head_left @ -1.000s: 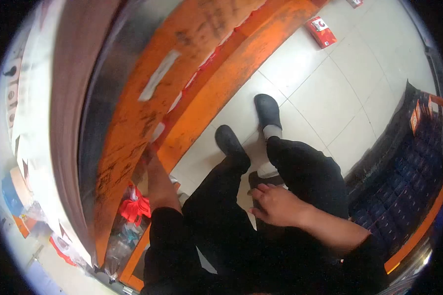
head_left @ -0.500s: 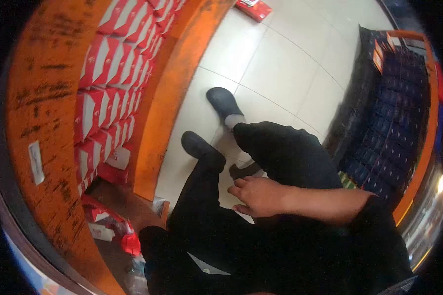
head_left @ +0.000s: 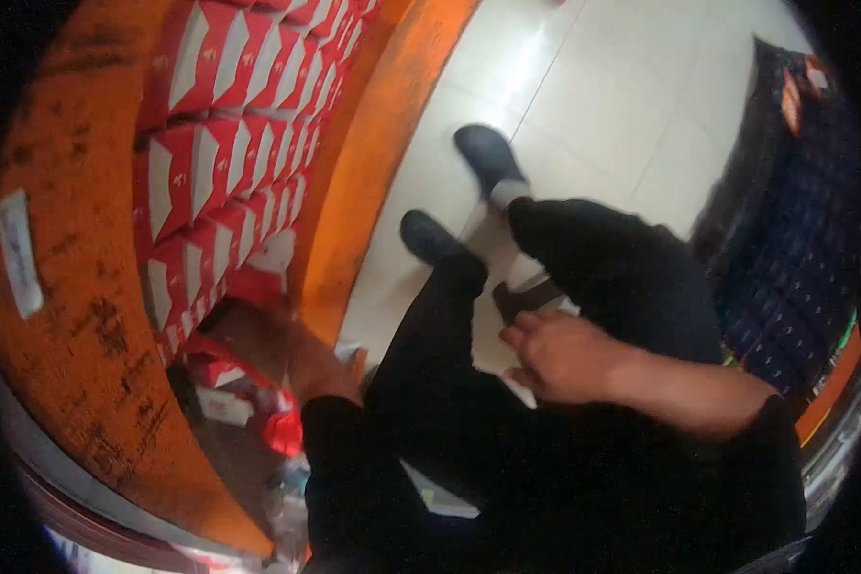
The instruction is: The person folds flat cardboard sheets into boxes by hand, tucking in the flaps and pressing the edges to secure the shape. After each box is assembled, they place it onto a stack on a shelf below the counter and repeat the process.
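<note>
My left hand point(head_left: 273, 335) reaches into the bottom of the orange shelf unit point(head_left: 96, 316), close to a red box point(head_left: 258, 287). It is dark and blurred, so its fingers do not show clearly. Rows of red and white boxes point(head_left: 230, 153) are stacked above it. Beneath that forearm lie crumpled red wrapping point(head_left: 282, 430) and a small white packet point(head_left: 224, 407). My right hand point(head_left: 564, 356) hangs in front of my lap, fingers loosely bent, thumb apart, with nothing visible in it. Just beyond its fingers is a brown object point(head_left: 526, 298), partly hidden.
Dark blue boxes point(head_left: 794, 277) fill a second orange-edged shelf on the right. Pale tiled floor point(head_left: 622, 115) runs between both shelves. My legs point(head_left: 612, 258) and dark shoes point(head_left: 483, 153) extend forward. A white label point(head_left: 19, 253) is stuck on the orange panel.
The view has shifted left and tilted, bringing the red and white boxes nearer. My left hand remains low in the shelf, and my right hand still hangs in front of my lap.
</note>
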`<action>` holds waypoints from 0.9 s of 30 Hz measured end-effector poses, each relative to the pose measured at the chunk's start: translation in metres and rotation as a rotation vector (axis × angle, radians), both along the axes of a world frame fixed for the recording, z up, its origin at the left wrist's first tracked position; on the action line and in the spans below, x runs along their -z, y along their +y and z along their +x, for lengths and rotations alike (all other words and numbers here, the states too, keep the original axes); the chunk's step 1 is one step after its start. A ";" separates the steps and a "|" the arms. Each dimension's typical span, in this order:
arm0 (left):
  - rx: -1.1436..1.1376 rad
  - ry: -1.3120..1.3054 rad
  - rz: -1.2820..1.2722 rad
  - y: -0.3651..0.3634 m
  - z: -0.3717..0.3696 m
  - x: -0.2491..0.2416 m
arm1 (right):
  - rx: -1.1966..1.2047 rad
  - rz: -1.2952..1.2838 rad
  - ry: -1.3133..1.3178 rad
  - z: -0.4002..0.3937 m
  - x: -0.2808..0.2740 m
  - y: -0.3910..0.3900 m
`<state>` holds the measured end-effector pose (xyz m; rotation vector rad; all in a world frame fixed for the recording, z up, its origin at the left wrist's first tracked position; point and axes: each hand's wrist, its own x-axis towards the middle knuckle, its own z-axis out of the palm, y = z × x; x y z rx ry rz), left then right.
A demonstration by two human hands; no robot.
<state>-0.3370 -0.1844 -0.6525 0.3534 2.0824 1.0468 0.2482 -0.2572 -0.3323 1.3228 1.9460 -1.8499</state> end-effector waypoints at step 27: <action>0.467 0.764 -0.205 -0.053 0.040 -0.127 | -0.035 0.025 0.097 0.007 -0.028 0.008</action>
